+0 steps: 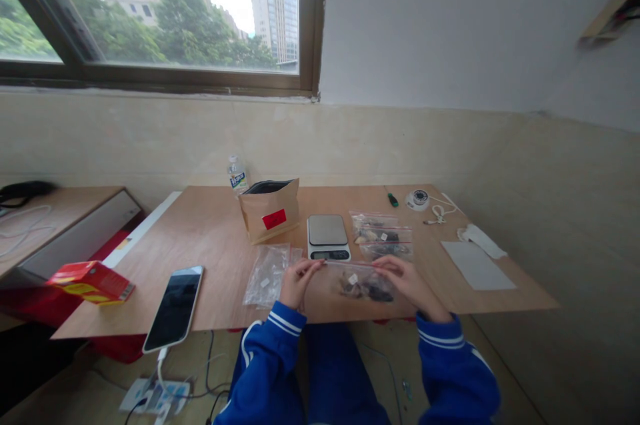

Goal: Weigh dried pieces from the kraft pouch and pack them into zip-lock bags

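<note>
A clear zip bag [345,286] with dark and tan bits and a small white square inside lies at the table's front edge. My left hand [299,279] pinches its top left corner. At the top right end, my right hand [407,281] grips the zip strip. Right behind the bag stands a kitchen scale [327,233] with a bare metal plate. Beyond my right hand lie several filled zip bags [384,237], overlapping. Beside my left hand is a pile of clear zip bags [269,277] that look unfilled.
An open kraft paper pouch [270,211] with a red label stands behind the bags, near a plastic bottle [237,173]. To the left are a phone [175,308] on a cable and a red box [95,281]. A screwdriver [393,199], white round device [417,199] and white paper [477,266] lie right.
</note>
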Demonstrator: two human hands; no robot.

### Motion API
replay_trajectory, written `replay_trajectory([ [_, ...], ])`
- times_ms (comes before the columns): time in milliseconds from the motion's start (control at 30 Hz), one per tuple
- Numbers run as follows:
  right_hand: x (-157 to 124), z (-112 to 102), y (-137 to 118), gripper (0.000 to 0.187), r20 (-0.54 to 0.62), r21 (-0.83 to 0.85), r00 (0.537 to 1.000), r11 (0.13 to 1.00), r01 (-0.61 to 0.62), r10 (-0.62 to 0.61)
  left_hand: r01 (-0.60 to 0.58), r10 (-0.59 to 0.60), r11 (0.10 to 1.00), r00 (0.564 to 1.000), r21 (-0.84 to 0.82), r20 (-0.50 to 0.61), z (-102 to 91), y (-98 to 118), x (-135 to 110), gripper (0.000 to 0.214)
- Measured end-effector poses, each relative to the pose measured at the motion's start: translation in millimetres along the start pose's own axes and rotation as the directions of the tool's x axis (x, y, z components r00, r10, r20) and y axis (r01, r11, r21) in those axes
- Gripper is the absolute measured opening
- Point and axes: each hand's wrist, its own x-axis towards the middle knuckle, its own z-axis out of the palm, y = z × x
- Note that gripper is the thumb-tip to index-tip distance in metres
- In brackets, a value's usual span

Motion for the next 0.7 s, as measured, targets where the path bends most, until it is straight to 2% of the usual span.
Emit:
replay_trajectory([
  [100,-2.8,-40.0,16.4,0.028,-0.048,-0.034,0.994,0.995,-0.096,0.094,0.049,-0.046,0.998,0.996,0.039,-0.078,-15.2,-0.6,4.2,0.032],
  [167,-3.3,-60.0,34.0,0.029,-0.084,-0.170,0.985,0.972,-0.162,0.149,0.063,-0.056,0.997,0.992,0.053,-0.116,-23.6,-4.0,5.8,0.034],
  [233,-4.6,-67.7,50.2,0.031,-0.266,-0.387,0.951,0.887,-0.253,0.155,0.064,-0.050,0.995,0.985,0.077,-0.168,-29.2,-7.8,5.9,0.035],
  [267,-6.2,-66.0,56.3,0.034,-0.384,-0.485,0.916,0.819,-0.305,0.114,0.061,-0.042,0.993,0.980,0.096,-0.194,-31.5,-9.0,5.8,0.035],
  [333,-11.9,-52.1,63.7,0.040,-0.567,-0.597,0.823,0.700,-0.392,-0.023,0.061,-0.019,0.986,0.965,0.153,-0.262,-36.8,-8.6,7.1,0.034],
  [400,-20.2,-27.1,65.9,0.042,-0.648,-0.615,0.750,0.670,-0.415,-0.131,0.061,0.037,0.968,0.925,0.242,-0.378,-45.7,-2.8,13.5,0.034],
  [433,-24.6,-12.2,65.7,0.042,-0.663,-0.611,0.732,0.679,-0.407,-0.157,0.060,0.087,0.952,0.886,0.300,-0.456,-52.1,2.7,19.7,0.034],
  [467,-28.7,3.1,65.2,0.043,-0.665,-0.606,0.728,0.691,-0.394,-0.168,0.056,0.161,0.929,0.830,0.367,-0.534,-59.8,9.7,28.2,0.035],
  [533,-33.7,31.6,64.3,0.048,-0.629,-0.618,0.762,0.694,-0.370,-0.154,0.064,0.315,0.867,0.699,0.495,-0.642,-77.9,26.9,51.7,0.036],
  [600,-32.3,52.4,65.6,0.053,-0.586,-0.634,0.802,0.682,-0.364,-0.116,0.093,0.391,0.828,0.610,0.553,-0.689,-97.1,44.1,80.6,0.038],
  [633,-28.8,58.6,67.4,0.054,-0.572,-0.636,0.815,0.678,-0.368,-0.094,0.112,0.395,0.822,0.593,0.558,-0.701,-106.1,51.1,95.2,0.039],
  [667,-23.3,61.9,70.2,0.054,-0.565,-0.632,0.822,0.679,-0.374,-0.073,0.131,0.380,0.821,0.599,0.555,-0.705,-114.3,56.2,108.9,0.039],
  [700,-16.2,62.4,73.7,0.054,-0.561,-0.625,0.826,0.683,-0.378,-0.056,0.149,0.350,0.822,0.629,0.549,-0.694,-121.3,59.4,120.8,0.040],
])
